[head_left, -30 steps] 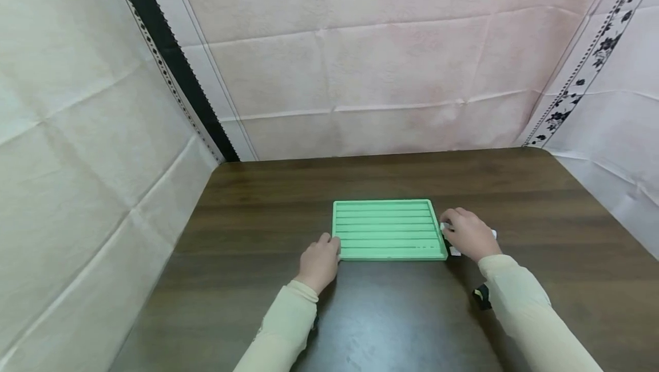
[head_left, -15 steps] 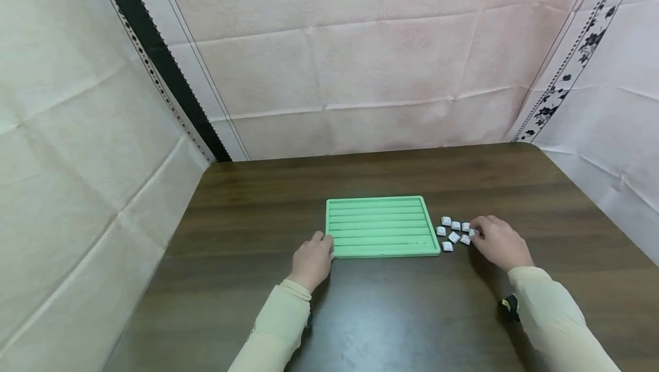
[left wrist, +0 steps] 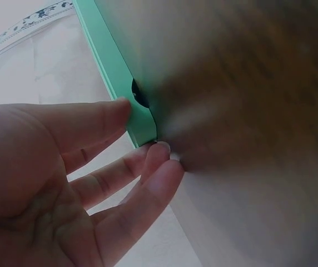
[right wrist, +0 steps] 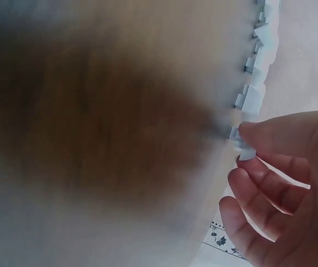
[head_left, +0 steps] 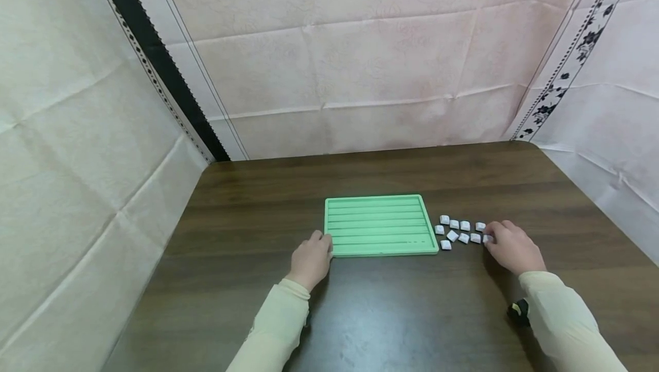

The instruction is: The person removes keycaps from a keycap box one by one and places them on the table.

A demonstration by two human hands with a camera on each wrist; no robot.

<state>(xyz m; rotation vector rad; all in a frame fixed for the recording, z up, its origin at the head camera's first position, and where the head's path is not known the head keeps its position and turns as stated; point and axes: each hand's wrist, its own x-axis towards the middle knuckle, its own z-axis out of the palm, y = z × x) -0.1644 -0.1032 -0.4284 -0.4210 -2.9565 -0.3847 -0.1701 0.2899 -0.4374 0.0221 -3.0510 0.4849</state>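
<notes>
A green ribbed rectangular tray (head_left: 381, 225) lies flat on the brown table. My left hand (head_left: 310, 261) holds its near left corner; in the left wrist view the thumb (left wrist: 112, 114) presses the tray's side and the fingertips meet the end of the corner. Right of the tray, several small white blocks (head_left: 464, 238) lie loose in two rough rows. At their right end my right hand (head_left: 516, 250) pinches one white block (right wrist: 246, 152) between thumb and forefinger, low against the tabletop. Whether the blocks bear marks is too small to tell.
The dark wooden table (head_left: 381, 309) reaches back to a pale creased cloth wall (head_left: 381, 74). Similar cloth hangs at the left (head_left: 77, 160) and right (head_left: 618, 120) sides. A dark band (head_left: 159, 63) runs down the back left corner.
My right hand has moved right, away from the tray's edge, and the white blocks now lie spread out behind it. The left hand stays at the tray's corner. The view has shifted slightly.
</notes>
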